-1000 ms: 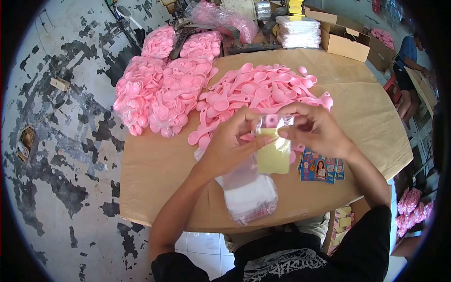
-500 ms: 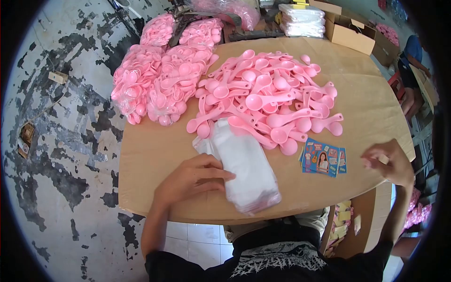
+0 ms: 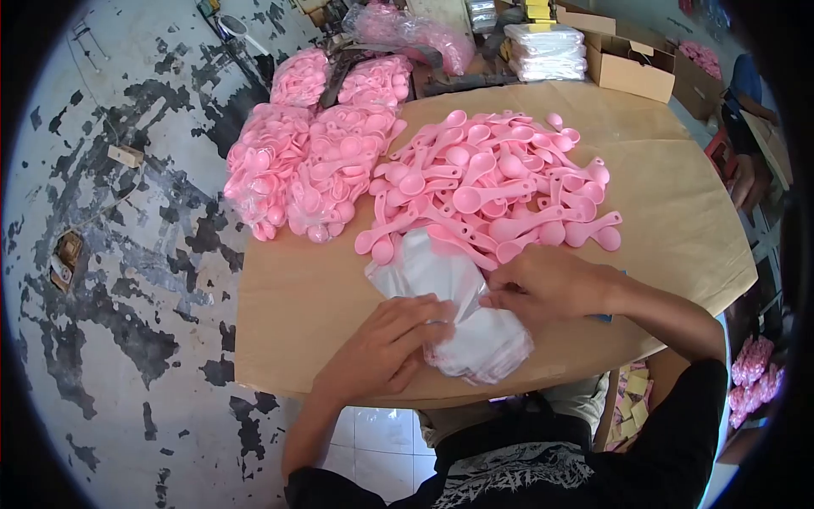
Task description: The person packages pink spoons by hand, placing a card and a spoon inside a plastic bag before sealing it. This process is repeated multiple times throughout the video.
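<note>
A stack of clear plastic bags (image 3: pixel 475 335) lies near the table's front edge, its far end against the pile of pink spoons (image 3: pixel 483 182). My left hand (image 3: pixel 386 348) rests on the stack's left side, fingers bent over the plastic; whether they grip it is unclear. From the right, my right hand (image 3: pixel 543 284) reaches over the stack with its fingers closed at the top bag, and what they pinch is too small to make out. Behind my right forearm the blue printed cards are almost wholly hidden, with only a blue edge (image 3: pixel 604 317) showing.
Filled bags of pink spoons (image 3: pixel 335 165) stand at the back left. Farther back are stacked clear packs (image 3: pixel 547 53) and an open cardboard box (image 3: pixel 632 68). Below the table's right front sits a box of yellow and pink pieces (image 3: pixel 632 403). Another person's hand (image 3: pixel 748 180) shows at far right.
My right hand has moved left from beyond the cards onto the bags. The top bags look more rumpled, and my left fingers lie farther over them. The whole view has shifted slightly.
</note>
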